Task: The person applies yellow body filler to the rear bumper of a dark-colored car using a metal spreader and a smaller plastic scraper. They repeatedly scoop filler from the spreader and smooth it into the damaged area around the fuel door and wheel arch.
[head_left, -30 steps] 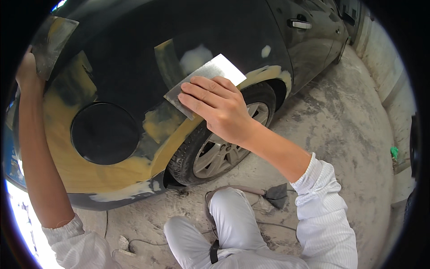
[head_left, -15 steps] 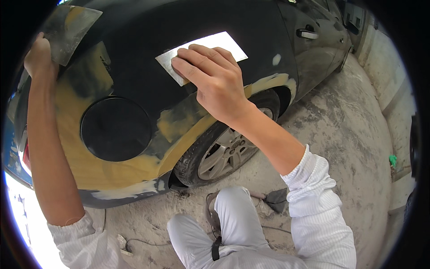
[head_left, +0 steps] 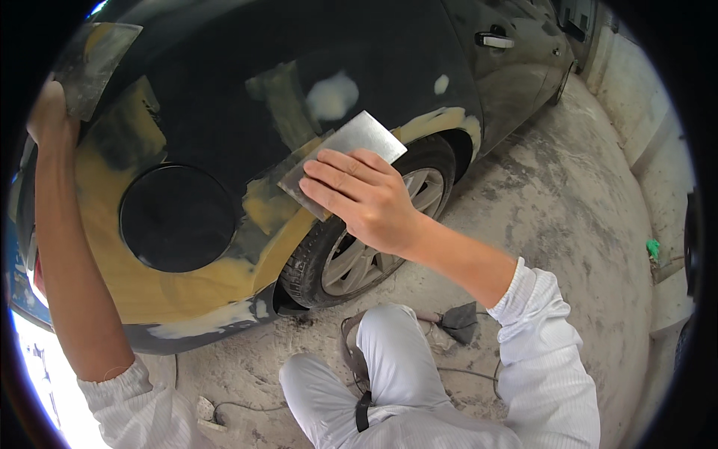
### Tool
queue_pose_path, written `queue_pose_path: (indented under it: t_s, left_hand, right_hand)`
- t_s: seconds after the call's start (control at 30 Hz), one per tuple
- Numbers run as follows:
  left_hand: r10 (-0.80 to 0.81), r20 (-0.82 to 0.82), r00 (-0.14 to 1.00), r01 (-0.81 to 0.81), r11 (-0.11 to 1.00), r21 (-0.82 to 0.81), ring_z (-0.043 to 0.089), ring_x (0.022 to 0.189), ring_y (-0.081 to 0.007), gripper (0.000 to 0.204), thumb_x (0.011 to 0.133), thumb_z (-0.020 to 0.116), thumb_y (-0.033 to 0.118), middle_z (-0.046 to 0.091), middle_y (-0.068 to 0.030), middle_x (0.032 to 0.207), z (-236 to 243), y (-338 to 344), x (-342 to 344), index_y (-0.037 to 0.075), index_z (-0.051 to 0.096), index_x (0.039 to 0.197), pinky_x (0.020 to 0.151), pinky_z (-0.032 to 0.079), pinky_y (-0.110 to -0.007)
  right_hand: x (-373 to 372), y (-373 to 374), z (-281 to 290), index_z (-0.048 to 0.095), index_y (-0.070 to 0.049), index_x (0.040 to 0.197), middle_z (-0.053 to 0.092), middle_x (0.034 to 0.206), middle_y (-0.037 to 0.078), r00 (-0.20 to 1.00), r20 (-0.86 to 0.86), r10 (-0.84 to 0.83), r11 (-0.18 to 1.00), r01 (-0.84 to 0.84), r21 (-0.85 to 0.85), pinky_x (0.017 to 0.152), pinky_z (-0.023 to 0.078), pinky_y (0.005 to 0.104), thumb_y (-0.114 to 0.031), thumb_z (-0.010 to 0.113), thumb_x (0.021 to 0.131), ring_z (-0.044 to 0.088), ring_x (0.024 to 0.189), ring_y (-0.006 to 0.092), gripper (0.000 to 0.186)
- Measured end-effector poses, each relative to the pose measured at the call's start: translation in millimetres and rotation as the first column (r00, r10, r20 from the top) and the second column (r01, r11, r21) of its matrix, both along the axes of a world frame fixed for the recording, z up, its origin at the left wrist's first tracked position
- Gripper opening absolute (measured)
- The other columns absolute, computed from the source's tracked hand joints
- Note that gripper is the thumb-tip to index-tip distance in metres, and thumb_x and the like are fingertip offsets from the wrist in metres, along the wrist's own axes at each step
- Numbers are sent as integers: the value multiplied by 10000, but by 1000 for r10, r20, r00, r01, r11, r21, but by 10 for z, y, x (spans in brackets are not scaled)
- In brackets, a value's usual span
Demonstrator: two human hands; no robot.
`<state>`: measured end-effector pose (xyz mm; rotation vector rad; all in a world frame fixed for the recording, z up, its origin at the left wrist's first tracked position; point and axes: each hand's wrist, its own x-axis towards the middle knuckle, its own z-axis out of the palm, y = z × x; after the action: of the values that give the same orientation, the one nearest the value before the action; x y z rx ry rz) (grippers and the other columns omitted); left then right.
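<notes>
Most of the rear quarter of this dark, dusty car body (head_left: 224,127) is already skinned in yellowish-tan body filler (head_left: 149,284) — it runs in a broad band around the round black fuel-flap (head_left: 178,218), down to the lower edge and along the lip of the wheel arch. A couple of small pale, sanded-looking spots (head_left: 333,95) sit higher up on the panel. So we'd say the spreading is well along, but not finished: the coat looks patchy and streaky between the flap and the arch, and nothing here looks smoothed to a final surface yet. That's a judgement from how it lies, nothing more.

Our right hand (head_left: 366,198) has the thin rectangular bare-metal spreader blade (head_left: 345,153) pressed flat against the panel just above the tyre and grey alloy wheel (head_left: 374,247). Fingers are stretched out nearly straight and spread on the blade's face, the thumb seemingly tucked under its lower edge — a flat pinning press more than a closed fist.

Our left hand (head_left: 51,120) is up at the far left, closed around the bottom of a second flat metal plate smeared with filler (head_left: 97,63), held up beside the panel; we can't tell if it's touching the car.

Down by our white-trousered knees, a small dark trowel-like tool (head_left: 458,322) lies on the dusty concrete floor (head_left: 568,224).
</notes>
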<state>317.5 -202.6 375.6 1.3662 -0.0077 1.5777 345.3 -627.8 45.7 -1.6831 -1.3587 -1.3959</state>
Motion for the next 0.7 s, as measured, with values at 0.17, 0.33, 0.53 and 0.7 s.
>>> queue_pose_path:
  t_s: [0.17,0.33,0.53,0.7]
  left_hand:
    - [-40,-15,999,38,993,-114,765,1200,-351,449,1118,672,148,742,-211,1389,16,-188,-73,-171,644,1432,1017,627,-413]
    - [-85,-19,996,81,984,-158,765,1199,-354,451,1134,656,157,740,-223,1391,3,-261,-106,-178,637,1437,1018,626,-422]
    - [44,-12,999,-45,995,-90,755,1237,-323,470,1145,634,193,745,-191,1420,-20,-380,-112,-168,645,1447,1042,615,-400]
    - [-41,-20,999,39,998,-58,749,1260,-310,475,1142,628,208,750,-182,1424,107,-75,-67,-147,664,1454,1062,599,-368]
  right_hand:
    - [292,-57,461,846,-95,1223,838,1274,64,996,6,-92,977,89,193,1017,513,403,81,742,875,777,1211,270,404]
    - [660,189,744,825,-108,1207,822,1262,37,988,127,-87,968,54,244,1026,536,407,64,780,827,765,1235,256,419]
    - [552,105,499,857,-123,1222,839,1289,47,995,64,-71,986,60,158,1021,571,409,33,788,897,777,1270,255,367]
    - [428,9,194,851,-118,1233,835,1311,50,998,31,-61,993,57,105,1045,570,411,-16,810,901,767,1297,257,350]
